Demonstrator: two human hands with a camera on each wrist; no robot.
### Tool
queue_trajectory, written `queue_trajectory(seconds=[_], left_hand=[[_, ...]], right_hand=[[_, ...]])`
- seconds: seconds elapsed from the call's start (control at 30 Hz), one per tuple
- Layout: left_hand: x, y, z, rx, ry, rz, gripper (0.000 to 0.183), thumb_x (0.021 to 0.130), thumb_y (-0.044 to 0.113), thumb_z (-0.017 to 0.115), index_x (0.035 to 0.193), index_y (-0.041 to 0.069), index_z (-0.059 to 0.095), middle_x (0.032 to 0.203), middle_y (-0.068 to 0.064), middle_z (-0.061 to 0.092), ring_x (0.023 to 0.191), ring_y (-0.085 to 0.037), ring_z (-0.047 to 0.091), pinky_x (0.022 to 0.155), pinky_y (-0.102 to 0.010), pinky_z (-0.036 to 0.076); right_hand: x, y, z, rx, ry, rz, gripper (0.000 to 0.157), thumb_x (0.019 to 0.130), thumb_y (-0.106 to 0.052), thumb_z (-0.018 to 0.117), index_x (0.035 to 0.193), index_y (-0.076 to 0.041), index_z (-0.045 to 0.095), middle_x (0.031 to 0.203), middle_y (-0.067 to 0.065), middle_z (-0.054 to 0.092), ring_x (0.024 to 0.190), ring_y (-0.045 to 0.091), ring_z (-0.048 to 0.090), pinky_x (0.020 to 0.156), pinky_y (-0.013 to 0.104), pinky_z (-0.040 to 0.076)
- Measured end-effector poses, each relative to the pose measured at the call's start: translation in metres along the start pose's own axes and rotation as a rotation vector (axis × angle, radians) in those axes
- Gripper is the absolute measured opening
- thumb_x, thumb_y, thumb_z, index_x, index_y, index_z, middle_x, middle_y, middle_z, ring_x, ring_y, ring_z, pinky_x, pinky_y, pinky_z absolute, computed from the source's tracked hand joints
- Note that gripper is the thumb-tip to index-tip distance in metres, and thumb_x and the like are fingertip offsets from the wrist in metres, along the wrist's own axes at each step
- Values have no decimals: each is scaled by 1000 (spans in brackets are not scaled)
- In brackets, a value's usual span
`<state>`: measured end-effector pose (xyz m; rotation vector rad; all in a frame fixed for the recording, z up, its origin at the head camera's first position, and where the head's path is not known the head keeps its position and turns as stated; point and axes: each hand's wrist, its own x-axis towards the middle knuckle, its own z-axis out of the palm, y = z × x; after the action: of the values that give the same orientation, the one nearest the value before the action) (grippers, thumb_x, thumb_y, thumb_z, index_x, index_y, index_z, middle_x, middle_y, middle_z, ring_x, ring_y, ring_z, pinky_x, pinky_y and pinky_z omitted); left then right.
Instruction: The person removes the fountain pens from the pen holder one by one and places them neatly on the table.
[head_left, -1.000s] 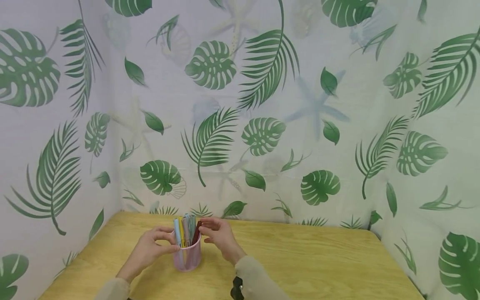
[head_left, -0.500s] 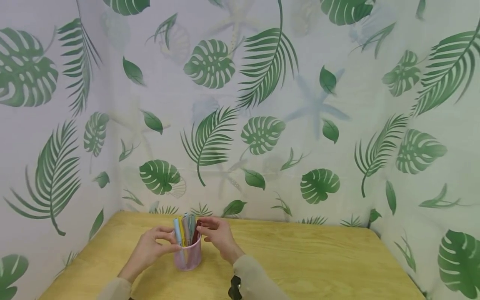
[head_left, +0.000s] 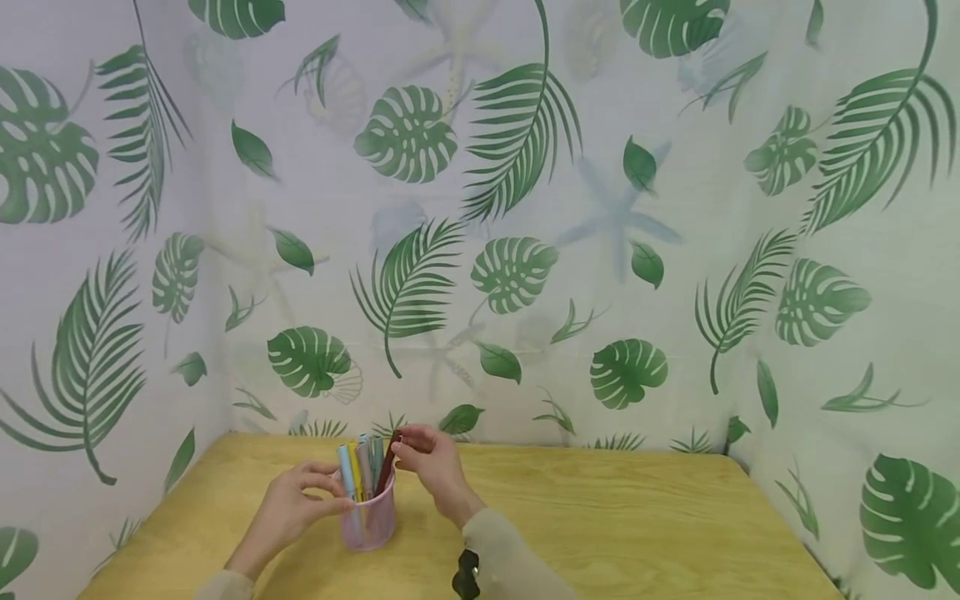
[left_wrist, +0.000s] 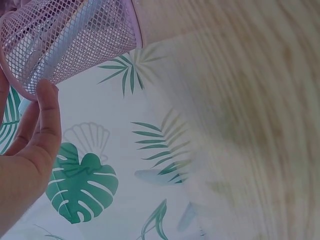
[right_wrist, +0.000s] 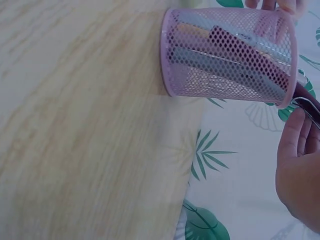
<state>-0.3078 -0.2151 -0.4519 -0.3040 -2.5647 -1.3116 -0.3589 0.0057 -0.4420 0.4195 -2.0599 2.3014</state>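
One dark-red pen [head_left: 387, 464], slanting in the pink mesh pen holder [head_left: 382, 521] low and left of centre in the head view, should handle light, stiff and slick; its top end, pinched by the right hand [head_left: 437, 472], suits gripping, while the left hand [head_left: 294, 505] holds the holder.

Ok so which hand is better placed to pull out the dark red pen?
Probably the right hand: it pinches the dark red pen near its top, while the left hand holds the pink mesh cup at its rim.
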Motion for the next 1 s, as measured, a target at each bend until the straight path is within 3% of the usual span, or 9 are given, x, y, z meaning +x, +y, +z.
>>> queue_trajectory(seconds=[0.17,0.27,0.63,0.83,1.0], left_hand=[[2,2,-1,5,9,27,19,71,26,87,72,16,72,123,-13,66,114,-35,62,75,-23,61],[2,1,1,-1,-5,10,18,71,27,87,72,18,72,123,-11,66,115,-34,61,76,-23,61],[-1,1,-1,-18,-16,-12,17,71,25,87,72,17,72,123,-12,66,115,-35,61,77,-23,61],[-1,2,-2,-12,-33,-7,20,71,27,87,73,15,71,124,-13,65,115,-35,61,79,-24,62],[-2,1,-2,-36,-35,4,19,72,26,87,73,14,71,124,-15,64,116,-37,60,80,-24,62]], right_hand=[[6,-10,-4,84,10,-40,29,92,-3,67,118,8,62,108,19,70,90,15,69,82,38,63],[9,-14,-10,113,36,-53,30,91,-3,67,118,9,61,107,18,70,89,15,69,82,38,63],[17,-23,-31,208,95,-36,34,92,-1,66,123,11,59,97,8,71,84,14,70,82,38,63],[17,-25,-38,208,109,-19,34,93,-2,64,124,9,58,98,8,71,85,14,69,82,38,63],[14,-25,-40,163,72,18,33,93,-5,66,124,5,60,103,12,71,85,15,70,81,39,63]])
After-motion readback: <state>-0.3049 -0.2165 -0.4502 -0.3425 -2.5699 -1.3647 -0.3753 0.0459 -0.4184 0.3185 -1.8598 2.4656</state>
